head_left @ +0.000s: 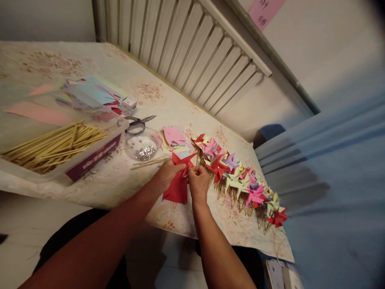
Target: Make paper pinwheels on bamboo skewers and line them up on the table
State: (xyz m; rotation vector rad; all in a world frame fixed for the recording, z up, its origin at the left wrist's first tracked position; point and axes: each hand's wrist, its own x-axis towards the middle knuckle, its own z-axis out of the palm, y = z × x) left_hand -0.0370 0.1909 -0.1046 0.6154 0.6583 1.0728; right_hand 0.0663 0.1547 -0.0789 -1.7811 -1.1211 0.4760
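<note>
Red paper, cut and partly folded into a pinwheel [184, 160], is held between both hands over the table's front part. My left hand [166, 173] is closed on its left side. From the right, my right hand [198, 180] pinches near the pinwheel's middle; whatever else is in that pinch is hidden. Under the hands lies more red paper [176, 189], and I cannot tell whether it is a separate sheet. Just beyond are a stack of cut pastel paper squares [173, 136] and a few thin sticks [147, 162].
Left of the hands sits a clear round dish [143, 147] of small metal fasteners, with scissors [140, 122] behind it. A plastic box [99, 150] holds many wooden sticks. Rows of finished pinwheels [237, 176] line the right side. A radiator [186, 52] and blue curtain [325, 192] border the table.
</note>
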